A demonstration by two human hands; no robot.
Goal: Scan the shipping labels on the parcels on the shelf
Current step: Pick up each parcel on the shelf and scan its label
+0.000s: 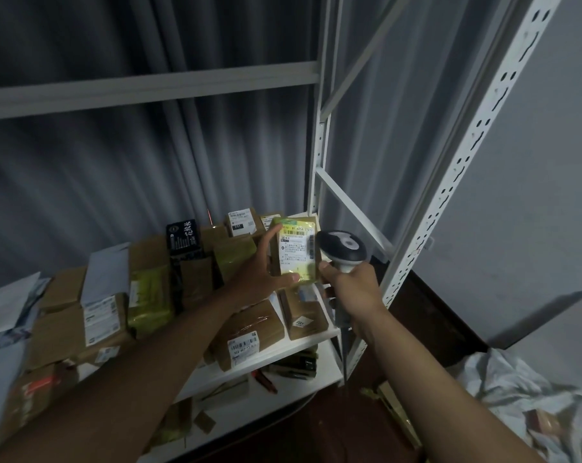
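My left hand (261,274) holds a small brown parcel (296,253) wrapped in yellow-green tape, lifted above the shelf, its white shipping label facing me. Fingers run up the parcel's left side and the thumb lies under its lower edge. My right hand (354,289) grips the handle of a grey and white barcode scanner (343,250), whose head sits just right of the parcel. Several more brown parcels (246,332) with white labels lie on the white shelf board (303,345) below.
A black box (184,238) with white print stands among the parcels at the back. White metal shelf uprights (449,195) rise on the right. Grey curtains hang behind. Scraps and small items lie on the lower shelf (249,402). Crumpled white plastic (530,406) lies at bottom right.
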